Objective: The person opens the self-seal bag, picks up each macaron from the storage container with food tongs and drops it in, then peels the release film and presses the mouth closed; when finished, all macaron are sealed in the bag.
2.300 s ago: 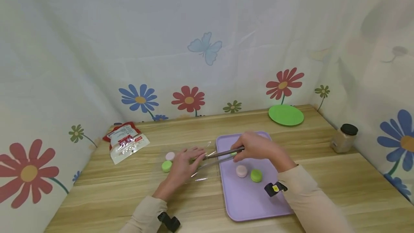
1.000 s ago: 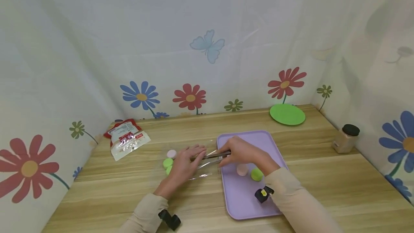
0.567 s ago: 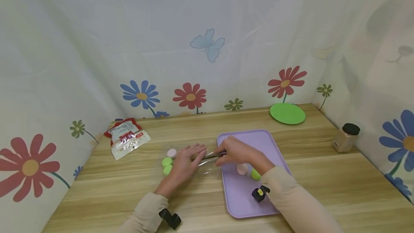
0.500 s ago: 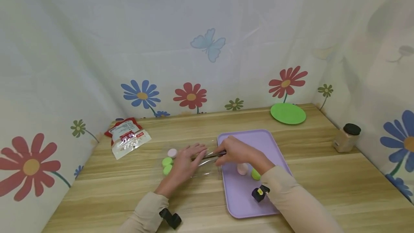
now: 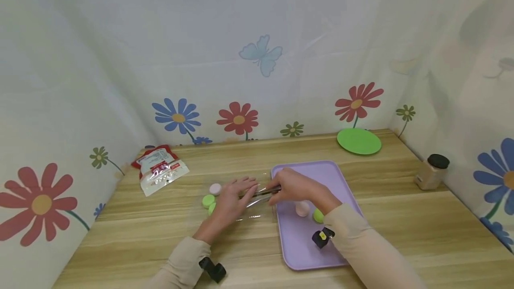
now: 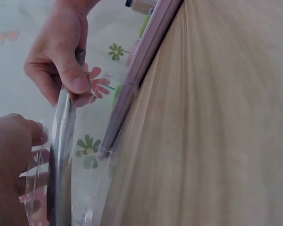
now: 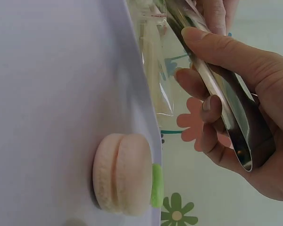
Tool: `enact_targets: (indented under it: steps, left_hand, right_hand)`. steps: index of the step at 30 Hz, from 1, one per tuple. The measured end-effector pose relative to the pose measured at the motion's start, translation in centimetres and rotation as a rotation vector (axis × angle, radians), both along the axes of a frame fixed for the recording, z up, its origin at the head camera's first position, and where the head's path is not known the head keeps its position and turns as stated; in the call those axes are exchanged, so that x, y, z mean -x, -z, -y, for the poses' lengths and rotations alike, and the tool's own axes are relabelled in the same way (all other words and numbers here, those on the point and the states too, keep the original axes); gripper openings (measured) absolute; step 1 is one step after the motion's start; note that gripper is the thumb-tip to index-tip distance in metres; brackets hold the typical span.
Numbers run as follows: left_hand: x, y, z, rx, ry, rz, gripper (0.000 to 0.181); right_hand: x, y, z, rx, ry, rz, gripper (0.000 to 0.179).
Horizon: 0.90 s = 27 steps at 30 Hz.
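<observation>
My right hand (image 5: 295, 186) grips metal tongs (image 7: 217, 89) over the left edge of the lilac tray (image 5: 297, 253). The tongs reach left into a clear plastic bag (image 5: 261, 212) lying on the table; their tips are hidden under my left hand (image 5: 230, 204). In the left wrist view, the left fingers hold the bag's film beside the tongs (image 6: 61, 141). At the bag's left end, a pink macaron (image 5: 215, 189), a green macaron (image 5: 208, 201) and another partly covered green one show. A pink macaron (image 7: 122, 174) and a green macaron (image 5: 318, 216) sit on the tray.
A red and white pouch (image 5: 160, 168) lies at the back left. At the back right is a green plate (image 5: 358, 141), and a black-lidded jar (image 5: 431, 173) stands near the right edge. A printed curtain (image 5: 192, 57) encloses the wooden table (image 5: 132, 235).
My right hand has moved left with the tongs, from over the tray into the bag. A second green macaron has come into sight in the bag. Lately both hands are nearly still.
</observation>
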<state>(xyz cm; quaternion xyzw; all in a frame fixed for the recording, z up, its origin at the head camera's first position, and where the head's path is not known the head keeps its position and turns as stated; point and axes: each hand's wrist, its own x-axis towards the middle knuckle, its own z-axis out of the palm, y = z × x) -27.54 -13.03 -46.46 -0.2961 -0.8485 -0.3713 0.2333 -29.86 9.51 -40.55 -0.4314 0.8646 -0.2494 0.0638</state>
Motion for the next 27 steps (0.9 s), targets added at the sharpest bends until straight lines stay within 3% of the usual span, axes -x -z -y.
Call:
enact_targets:
  steps: [6,13,20,27]
  left_hand:
    - [0.1,0.3,0.0,0.002,0.000,-0.005,0.021]
    - [0.0,0.1,0.0,0.010,0.009,0.029,0.023]
    - [-0.1,0.1,0.0,0.023,0.011,0.036,0.023]
    - [-0.2,-0.1,0.0,0.027,-0.020,0.072,0.023]
  right_hand:
    - [0.0,0.3,0.2,0.013,-0.037,-0.010,0.017]
    - [0.3,0.9,0.4,0.044,-0.052,0.006,0.023]
    - [0.4,1.2,1.3,0.041,-0.097,-0.019,0.013]
    - [0.0,0.0,-0.6,0.009,-0.018,0.016,0.026]
